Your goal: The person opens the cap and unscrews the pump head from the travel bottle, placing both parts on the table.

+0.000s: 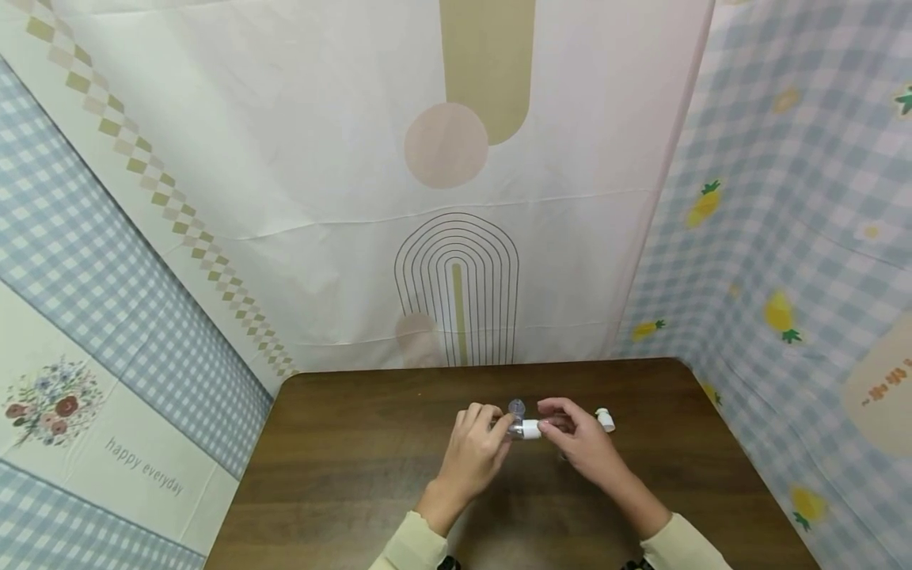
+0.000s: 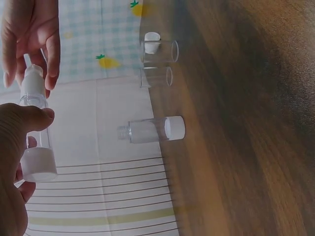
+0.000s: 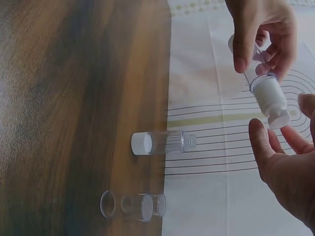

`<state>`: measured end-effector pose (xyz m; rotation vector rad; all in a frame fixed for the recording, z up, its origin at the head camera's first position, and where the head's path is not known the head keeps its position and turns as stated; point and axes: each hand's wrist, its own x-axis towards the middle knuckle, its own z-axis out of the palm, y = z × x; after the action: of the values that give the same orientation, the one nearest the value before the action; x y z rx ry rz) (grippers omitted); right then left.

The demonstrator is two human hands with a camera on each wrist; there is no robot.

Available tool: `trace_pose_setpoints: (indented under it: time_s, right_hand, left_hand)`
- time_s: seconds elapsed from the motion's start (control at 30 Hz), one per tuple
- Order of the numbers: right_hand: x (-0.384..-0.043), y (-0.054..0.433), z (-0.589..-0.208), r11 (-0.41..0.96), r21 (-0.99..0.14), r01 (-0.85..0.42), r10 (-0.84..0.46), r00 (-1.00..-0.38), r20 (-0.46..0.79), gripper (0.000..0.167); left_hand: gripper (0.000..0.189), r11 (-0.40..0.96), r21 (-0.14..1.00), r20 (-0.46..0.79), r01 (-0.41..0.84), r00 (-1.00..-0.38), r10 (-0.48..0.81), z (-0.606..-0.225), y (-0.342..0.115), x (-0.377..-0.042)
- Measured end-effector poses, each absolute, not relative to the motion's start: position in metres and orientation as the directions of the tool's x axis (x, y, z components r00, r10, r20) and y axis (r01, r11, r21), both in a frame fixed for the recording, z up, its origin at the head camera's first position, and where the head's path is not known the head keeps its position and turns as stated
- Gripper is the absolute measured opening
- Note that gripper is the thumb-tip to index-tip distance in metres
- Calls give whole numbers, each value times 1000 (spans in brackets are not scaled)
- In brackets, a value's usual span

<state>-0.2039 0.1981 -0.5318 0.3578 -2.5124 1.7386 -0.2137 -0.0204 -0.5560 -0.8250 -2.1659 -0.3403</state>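
My left hand grips a clear bottle with a white base and a white pump top. The bottle lies sideways in the air, its pump pointing towards my right hand. Around the pump's end the right thumb and fingers are spread, with gaps showing in the right wrist view; whether a fingertip touches it I cannot tell. Behind the hands a second clear bottle stands upright on its white base, its threaded neck bare.
Two clear caps stand on the wooden table, to the right of the standing bottle. Beside them is a small white pump piece. Patterned cloths hang behind the table and at both sides.
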Motion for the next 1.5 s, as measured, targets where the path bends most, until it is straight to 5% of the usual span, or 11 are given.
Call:
trace_pose_setpoints:
  time_s: [0.3, 0.7, 1.5]
  right_hand:
    - [-203, 194, -533, 390, -900, -195, -112, -980, 164, 16]
    - [-203, 195, -536, 370, -913, -173, -140, -982, 129, 17]
    - [-199, 194, -535, 320, -870, -374, -172, -927, 335, 28]
  left_hand:
    - [31, 757, -61, 751, 650, -470, 464, -558, -16, -213]
    - [34, 750, -39, 745, 661, -481, 463, -558, -17, -212]
    - [40, 727, 38, 766, 686, -487, 419, -554, -19, -212]
